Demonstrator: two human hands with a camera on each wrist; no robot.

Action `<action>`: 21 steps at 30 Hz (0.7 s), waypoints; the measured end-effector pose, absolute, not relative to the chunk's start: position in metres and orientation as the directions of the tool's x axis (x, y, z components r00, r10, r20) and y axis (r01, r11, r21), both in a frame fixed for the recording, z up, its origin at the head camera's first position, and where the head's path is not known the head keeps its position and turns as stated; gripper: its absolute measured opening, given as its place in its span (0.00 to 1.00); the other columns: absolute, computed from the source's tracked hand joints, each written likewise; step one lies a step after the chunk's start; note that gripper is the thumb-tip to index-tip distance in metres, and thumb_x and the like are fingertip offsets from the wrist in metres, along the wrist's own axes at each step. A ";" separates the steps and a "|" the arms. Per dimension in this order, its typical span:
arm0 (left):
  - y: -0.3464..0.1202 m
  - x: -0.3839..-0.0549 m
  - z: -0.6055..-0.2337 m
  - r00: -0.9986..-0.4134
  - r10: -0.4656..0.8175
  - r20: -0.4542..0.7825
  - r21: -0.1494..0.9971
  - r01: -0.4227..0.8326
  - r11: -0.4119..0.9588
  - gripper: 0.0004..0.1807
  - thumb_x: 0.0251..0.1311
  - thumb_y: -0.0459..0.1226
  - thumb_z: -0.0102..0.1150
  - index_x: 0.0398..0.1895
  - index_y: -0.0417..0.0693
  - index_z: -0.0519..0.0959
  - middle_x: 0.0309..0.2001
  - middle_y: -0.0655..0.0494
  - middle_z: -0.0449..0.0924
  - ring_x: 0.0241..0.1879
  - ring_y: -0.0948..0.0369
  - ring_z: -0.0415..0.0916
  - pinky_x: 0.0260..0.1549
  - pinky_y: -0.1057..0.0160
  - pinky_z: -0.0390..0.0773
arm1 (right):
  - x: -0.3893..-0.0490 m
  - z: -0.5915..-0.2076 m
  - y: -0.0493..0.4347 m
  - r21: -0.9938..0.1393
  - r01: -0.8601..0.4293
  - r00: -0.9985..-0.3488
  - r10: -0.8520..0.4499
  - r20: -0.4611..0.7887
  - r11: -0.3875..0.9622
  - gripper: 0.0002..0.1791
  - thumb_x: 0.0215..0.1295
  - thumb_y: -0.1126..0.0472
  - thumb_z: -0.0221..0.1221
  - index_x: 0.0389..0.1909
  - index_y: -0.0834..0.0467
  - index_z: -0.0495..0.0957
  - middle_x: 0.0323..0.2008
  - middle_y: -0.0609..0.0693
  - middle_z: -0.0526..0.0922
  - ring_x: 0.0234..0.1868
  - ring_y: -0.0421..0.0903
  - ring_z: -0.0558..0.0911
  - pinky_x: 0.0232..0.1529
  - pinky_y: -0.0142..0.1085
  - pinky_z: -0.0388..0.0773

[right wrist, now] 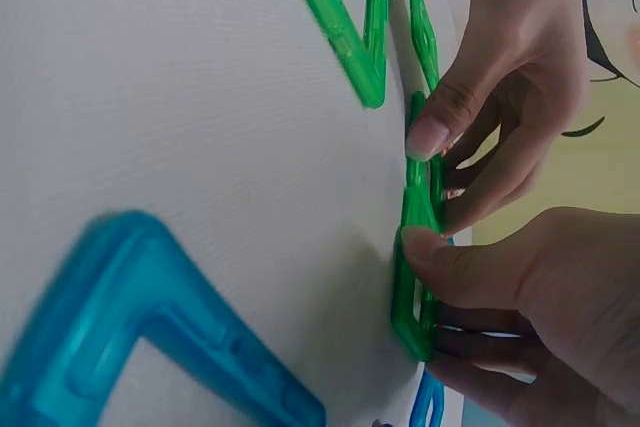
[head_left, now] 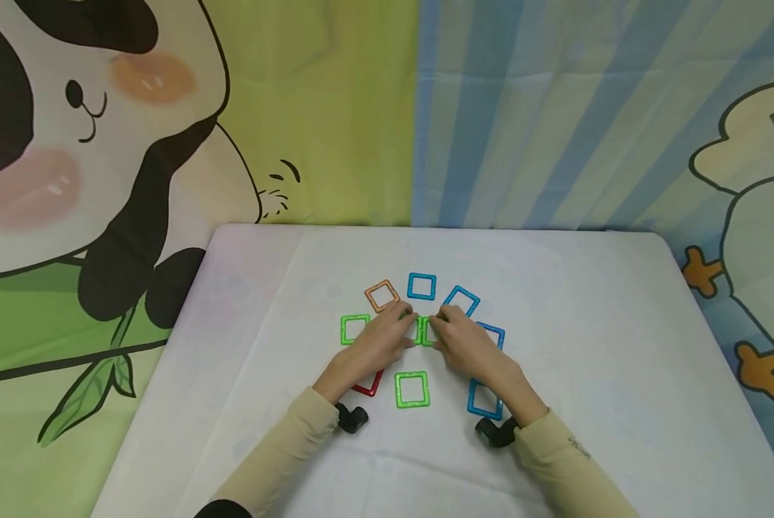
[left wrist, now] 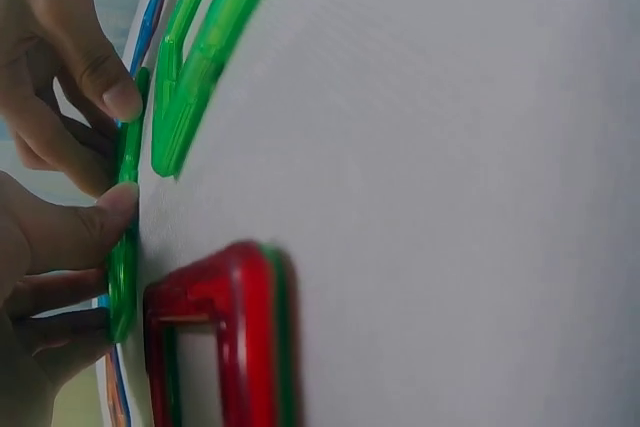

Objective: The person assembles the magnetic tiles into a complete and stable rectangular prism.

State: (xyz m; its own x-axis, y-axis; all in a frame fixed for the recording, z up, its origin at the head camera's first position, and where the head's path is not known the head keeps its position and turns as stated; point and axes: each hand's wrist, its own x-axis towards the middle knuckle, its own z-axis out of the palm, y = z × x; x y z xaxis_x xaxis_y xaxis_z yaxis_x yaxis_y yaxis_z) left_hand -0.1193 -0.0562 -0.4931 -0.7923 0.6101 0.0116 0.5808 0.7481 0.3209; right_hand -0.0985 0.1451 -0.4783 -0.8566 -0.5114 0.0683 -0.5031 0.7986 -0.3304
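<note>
Both hands are at the middle of a ring of square magnetic tiles, each bent over a green tile flat on the table. My left hand (head_left: 382, 339) pinches the left green tile (head_left: 418, 332) between thumb and fingers. My right hand (head_left: 470, 347) grips the right green tile (head_left: 426, 332) the same way. The two tiles lie side by side with their edges meeting; the hands cover most of them in the head view. From the right wrist view, the right thumb lies on the near edge of its green tile (right wrist: 402, 322), fingers on the far side.
Around the pair lie an orange tile (head_left: 371, 301), a blue tile (head_left: 422, 275) at the back, more blue tiles on the right, a green tile (head_left: 412, 405) in front, another green tile (head_left: 344, 329) at left, and a red tile (head_left: 375, 385) partly under the left wrist. White cloth covers the table (head_left: 594, 324).
</note>
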 end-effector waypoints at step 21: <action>-0.121 -0.110 -0.470 -0.864 0.496 -0.085 0.240 0.465 0.852 0.32 0.58 0.25 0.60 0.69 0.33 0.71 0.66 0.38 0.72 0.67 0.44 0.68 0.63 0.49 0.75 | -0.099 -0.474 0.144 -0.335 -0.499 -0.857 -0.513 0.054 0.799 0.25 0.61 0.64 0.73 0.58 0.69 0.81 0.48 0.58 0.80 0.48 0.52 0.80 0.47 0.44 0.83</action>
State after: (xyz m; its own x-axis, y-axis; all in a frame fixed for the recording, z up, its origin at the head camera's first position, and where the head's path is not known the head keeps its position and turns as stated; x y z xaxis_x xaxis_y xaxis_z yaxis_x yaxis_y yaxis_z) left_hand -0.1097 -0.1211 -0.4702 -0.8644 0.4956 -0.0845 0.4651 0.8522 0.2396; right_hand -0.0993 0.1444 -0.4735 -0.8569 -0.5126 0.0540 -0.4991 0.7991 -0.3351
